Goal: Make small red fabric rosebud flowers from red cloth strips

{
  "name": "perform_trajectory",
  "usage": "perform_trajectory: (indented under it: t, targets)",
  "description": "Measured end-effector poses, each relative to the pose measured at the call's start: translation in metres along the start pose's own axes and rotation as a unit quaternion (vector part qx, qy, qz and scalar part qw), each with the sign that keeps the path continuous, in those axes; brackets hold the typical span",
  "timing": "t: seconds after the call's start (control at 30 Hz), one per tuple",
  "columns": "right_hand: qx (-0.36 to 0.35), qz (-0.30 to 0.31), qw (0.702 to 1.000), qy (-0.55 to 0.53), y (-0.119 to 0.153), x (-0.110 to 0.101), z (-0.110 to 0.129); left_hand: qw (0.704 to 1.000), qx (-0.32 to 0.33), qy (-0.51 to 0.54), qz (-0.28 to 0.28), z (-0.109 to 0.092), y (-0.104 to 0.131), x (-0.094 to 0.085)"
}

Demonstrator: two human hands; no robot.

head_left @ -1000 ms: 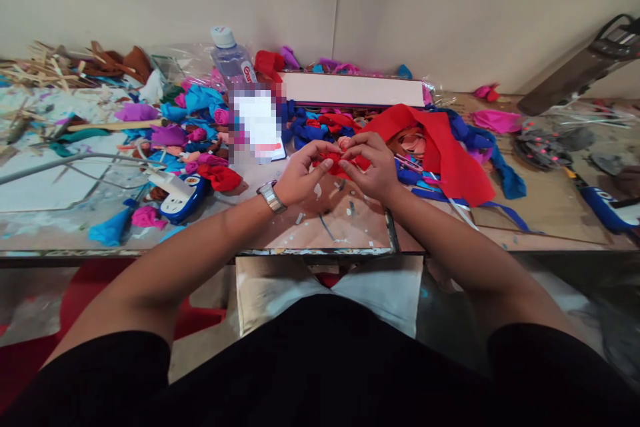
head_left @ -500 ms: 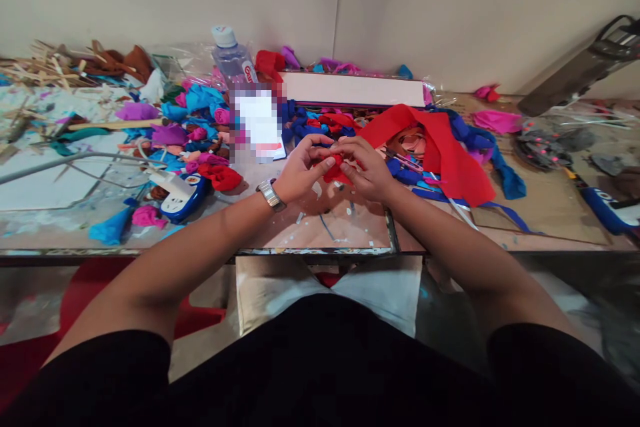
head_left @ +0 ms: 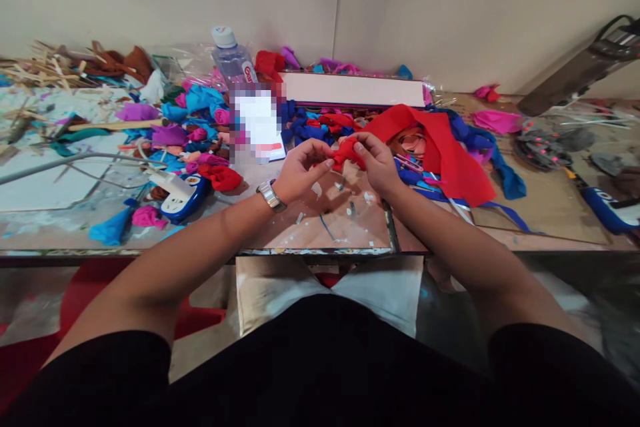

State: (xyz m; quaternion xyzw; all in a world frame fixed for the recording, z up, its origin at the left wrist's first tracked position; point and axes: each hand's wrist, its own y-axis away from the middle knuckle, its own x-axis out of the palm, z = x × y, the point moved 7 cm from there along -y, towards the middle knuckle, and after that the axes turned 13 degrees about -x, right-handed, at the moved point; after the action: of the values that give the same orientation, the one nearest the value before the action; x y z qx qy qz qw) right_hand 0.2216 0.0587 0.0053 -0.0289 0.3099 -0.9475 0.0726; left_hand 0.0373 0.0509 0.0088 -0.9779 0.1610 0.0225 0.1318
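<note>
Between my hands is a piece of red crepe paper point(head_left: 349, 153), bunched and gathered, held up over the near part of the table. My left hand point(head_left: 306, 170), with a metal watch point(head_left: 271, 195) at the wrist, pinches its left end. The right hand point(head_left: 377, 161) grips the upper right side between thumb and fingers. Just beyond my right hand a long red strip point(head_left: 445, 153) of the same material drapes over a heap of blue, pink and peach pieces. To the left lie several coloured paper rosettes point(head_left: 167, 135).
A clear bottle point(head_left: 233, 60) and a lit phone point(head_left: 260, 121) stand behind my left hand. A blue and white power socket point(head_left: 184, 199) with a cable lies left. Wooden sticks point(head_left: 47, 73) are piled far left, and a dark tumbler point(head_left: 575, 73) leans at right.
My right hand has shifted slightly right and away from my left. More of the red crepe paper now shows between them.
</note>
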Motion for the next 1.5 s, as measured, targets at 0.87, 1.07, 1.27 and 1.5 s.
perform_trajectory:
  t: [0.87,1.07,1.27,1.5]
  targets:
    - [0.045,-0.025,0.998,-0.036,0.000,0.000,-0.008,0.992,0.048,-0.115,-0.015,-0.009,0.006,0.003]
    - [0.033,-0.029,0.999,-0.031,0.001,-0.001,-0.007,0.989,0.064,-0.130,-0.035,-0.010,0.008,0.000]
    - [0.019,-0.014,0.999,-0.027,0.002,0.001,-0.002,0.985,0.084,-0.145,-0.034,-0.014,0.008,0.001]
    - [0.020,-0.014,1.000,-0.019,0.002,0.002,-0.002,0.983,0.080,-0.162,-0.034,-0.012,0.008,0.001]
